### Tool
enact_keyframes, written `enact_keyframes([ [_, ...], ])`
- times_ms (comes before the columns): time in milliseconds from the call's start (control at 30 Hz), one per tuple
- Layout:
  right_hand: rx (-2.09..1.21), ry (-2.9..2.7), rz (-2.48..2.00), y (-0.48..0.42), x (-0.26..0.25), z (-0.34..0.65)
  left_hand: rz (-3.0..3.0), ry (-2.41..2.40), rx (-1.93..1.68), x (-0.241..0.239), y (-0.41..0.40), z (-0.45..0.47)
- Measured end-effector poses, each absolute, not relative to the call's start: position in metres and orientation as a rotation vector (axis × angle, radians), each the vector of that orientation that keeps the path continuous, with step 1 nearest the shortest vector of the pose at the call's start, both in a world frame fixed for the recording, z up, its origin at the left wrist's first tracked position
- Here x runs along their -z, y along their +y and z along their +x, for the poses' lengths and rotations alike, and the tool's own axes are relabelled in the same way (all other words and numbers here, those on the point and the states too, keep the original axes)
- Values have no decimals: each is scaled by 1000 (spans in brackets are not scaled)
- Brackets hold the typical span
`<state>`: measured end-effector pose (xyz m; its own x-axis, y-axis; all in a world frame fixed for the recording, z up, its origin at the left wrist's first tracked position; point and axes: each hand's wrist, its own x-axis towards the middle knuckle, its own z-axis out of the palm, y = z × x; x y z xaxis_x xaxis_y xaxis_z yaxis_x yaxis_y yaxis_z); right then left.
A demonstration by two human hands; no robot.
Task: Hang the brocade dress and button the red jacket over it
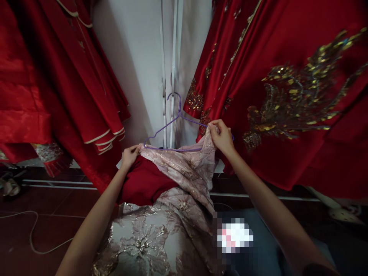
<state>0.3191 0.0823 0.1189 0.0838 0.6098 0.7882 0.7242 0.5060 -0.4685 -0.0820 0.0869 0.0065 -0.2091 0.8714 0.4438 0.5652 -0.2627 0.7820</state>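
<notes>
A pale pink dress (184, 159) with gold floral embroidery hangs in front of me, its neckline drawn around a purple wire hanger (163, 129). My right hand (221, 136) pinches the dress's right shoulder at that end of the hanger. At the left end, my left hand (130, 156) grips the other edge of the fabric beside the hanger's corner. The hanger's hook sits at a white metal upright; whether it bears on anything I cannot tell. Red cloth (146, 178) shows within or against the dress on the left.
Red garments (100, 96) hang at the left, and a red gown (287, 96) with gold sequin embroidery hangs at the right. A white upright rail (174, 57) stands behind the hanger. Below, a pale cable (36, 230) curls over the dark red tiled floor (17, 234).
</notes>
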Motion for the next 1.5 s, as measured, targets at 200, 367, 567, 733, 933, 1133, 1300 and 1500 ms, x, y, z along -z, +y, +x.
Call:
enact_keyframes([
  [200,92,-1580,-1161,87,-118,320,1793,1614,-1457,-5,80,-85],
  [367,59,-1582,-1135,92,-115,321,1753,1655,-1472,6,81,-90],
  [567,-3,-1579,-1139,94,-111,320,1738,1626,-1493,7,82,-86],
  [733,-27,-1590,-1136,96,-110,319,1728,1668,-1493,1,83,-84],
  [933,-48,-1611,-1111,97,-113,321,1752,1632,-1609,-9,85,-80],
  [1133,45,-1612,-1158,89,-117,321,1709,1636,-1647,-13,84,-79],
  [1300,63,-1639,-1131,87,-117,321,1688,1660,-1621,-6,76,-89],
  [1500,24,-1654,-1106,89,-116,323,1697,1624,-1691,-7,79,-93],
])
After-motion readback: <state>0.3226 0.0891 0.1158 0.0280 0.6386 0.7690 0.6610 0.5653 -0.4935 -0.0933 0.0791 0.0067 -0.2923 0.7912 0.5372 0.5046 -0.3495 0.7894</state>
